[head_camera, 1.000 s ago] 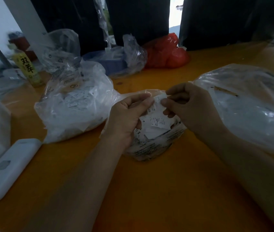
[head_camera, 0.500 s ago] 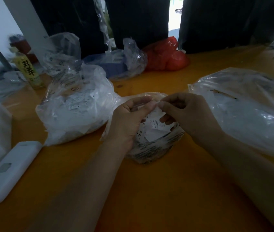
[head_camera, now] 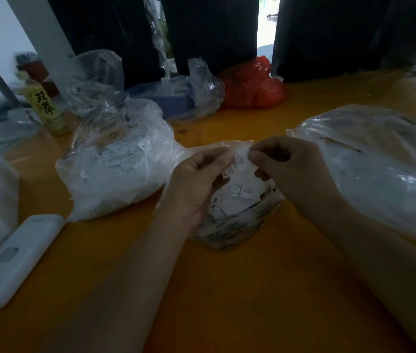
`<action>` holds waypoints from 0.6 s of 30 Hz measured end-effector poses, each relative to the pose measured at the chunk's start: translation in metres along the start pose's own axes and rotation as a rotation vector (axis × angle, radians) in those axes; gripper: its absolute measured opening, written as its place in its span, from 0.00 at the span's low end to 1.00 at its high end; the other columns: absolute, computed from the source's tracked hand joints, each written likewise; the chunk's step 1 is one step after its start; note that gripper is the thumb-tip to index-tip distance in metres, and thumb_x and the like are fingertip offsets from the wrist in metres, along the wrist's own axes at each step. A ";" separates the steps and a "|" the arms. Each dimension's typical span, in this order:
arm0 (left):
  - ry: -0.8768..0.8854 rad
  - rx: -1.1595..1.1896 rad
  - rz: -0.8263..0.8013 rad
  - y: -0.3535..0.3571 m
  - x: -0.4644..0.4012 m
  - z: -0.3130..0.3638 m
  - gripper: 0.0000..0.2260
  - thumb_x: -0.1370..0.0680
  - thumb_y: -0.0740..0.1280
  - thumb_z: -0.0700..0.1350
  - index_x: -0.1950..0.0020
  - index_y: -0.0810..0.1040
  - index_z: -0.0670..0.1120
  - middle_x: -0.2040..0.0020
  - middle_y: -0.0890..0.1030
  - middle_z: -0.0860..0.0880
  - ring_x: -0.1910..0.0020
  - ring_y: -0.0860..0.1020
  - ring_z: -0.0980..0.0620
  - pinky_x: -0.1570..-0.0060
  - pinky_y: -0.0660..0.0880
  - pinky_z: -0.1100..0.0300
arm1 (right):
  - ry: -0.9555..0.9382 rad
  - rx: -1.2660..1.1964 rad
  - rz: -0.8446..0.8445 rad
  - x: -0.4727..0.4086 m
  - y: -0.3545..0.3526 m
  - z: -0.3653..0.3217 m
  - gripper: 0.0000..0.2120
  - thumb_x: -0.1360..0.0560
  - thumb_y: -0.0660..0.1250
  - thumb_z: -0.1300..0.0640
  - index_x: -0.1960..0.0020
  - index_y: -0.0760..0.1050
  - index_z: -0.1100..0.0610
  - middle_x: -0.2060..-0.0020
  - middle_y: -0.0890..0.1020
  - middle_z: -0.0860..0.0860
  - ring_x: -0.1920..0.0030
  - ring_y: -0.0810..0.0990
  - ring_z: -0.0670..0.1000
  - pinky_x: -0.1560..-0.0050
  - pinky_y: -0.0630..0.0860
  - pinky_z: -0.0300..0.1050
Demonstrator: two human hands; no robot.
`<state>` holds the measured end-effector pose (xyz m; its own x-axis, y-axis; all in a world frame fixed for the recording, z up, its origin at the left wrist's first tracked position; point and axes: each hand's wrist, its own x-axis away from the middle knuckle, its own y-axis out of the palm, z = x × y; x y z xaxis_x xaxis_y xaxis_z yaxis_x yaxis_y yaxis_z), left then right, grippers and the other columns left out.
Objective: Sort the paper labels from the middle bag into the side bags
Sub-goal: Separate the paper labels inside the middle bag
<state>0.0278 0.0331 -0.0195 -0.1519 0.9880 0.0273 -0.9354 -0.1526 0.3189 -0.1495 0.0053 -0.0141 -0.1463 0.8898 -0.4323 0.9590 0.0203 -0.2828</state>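
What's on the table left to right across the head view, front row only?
White device → left bag → left hand → paper label pinched by both hands over the middle bag → right hand → right bag.

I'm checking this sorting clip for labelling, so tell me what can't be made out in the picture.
Head view only:
- Print on the small white paper label pinched by the left hand and right hand: too small, blurred.
- Contents of the right clear plastic bag: glare, cut by the edge.
- White flat device: cut by the left edge.
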 end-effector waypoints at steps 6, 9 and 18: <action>0.056 -0.067 0.003 -0.005 -0.002 0.001 0.09 0.32 0.80 0.47 0.53 0.90 0.50 0.51 0.88 0.49 0.51 0.86 0.55 0.53 0.81 0.64 | 0.043 -0.032 0.015 -0.002 -0.005 0.000 0.01 0.22 0.72 0.52 0.51 0.82 0.48 0.63 0.85 0.43 0.63 0.83 0.43 0.60 0.79 0.33; 0.153 -0.158 0.065 -0.006 -0.004 0.003 0.06 0.29 0.80 0.46 0.53 0.90 0.51 0.52 0.89 0.48 0.53 0.87 0.55 0.54 0.81 0.63 | 0.055 -0.082 0.053 -0.004 -0.005 -0.003 0.02 0.23 0.73 0.52 0.51 0.81 0.48 0.63 0.84 0.43 0.64 0.83 0.42 0.62 0.76 0.30; 0.536 -0.505 0.363 -0.017 0.001 0.023 0.04 0.22 0.76 0.46 0.49 0.87 0.55 0.56 0.88 0.55 0.57 0.86 0.59 0.58 0.81 0.67 | 0.139 -0.060 0.072 -0.006 -0.010 -0.001 0.06 0.20 0.69 0.50 0.45 0.77 0.50 0.64 0.82 0.49 0.67 0.80 0.44 0.66 0.77 0.38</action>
<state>0.0512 0.0376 -0.0034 -0.4846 0.7497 -0.4507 -0.8104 -0.5787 -0.0913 -0.1581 0.0001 -0.0077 -0.0456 0.9445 -0.3253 0.9792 -0.0222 -0.2018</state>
